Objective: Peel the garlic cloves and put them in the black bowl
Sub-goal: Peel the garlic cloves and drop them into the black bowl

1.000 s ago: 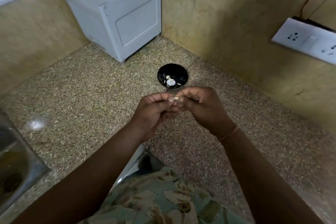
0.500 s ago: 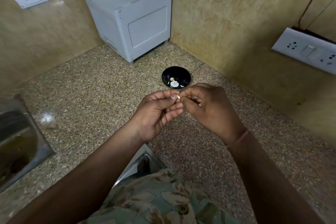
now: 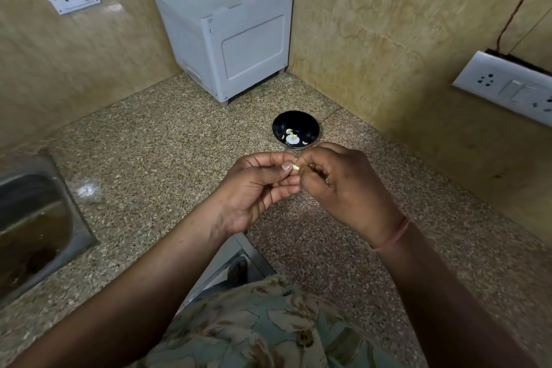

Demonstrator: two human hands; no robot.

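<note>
Both hands meet above the counter [image 3: 155,158]. The left hand [image 3: 257,188] and right hand [image 3: 343,185] pinch one small garlic clove [image 3: 295,167] between fingertips. The black bowl [image 3: 295,128] sits just beyond, nearer the right hand.

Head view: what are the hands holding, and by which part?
A garlic clove, pinched between the left hand and the right hand; only a pale bit shows, so which end cannot be told.
</note>
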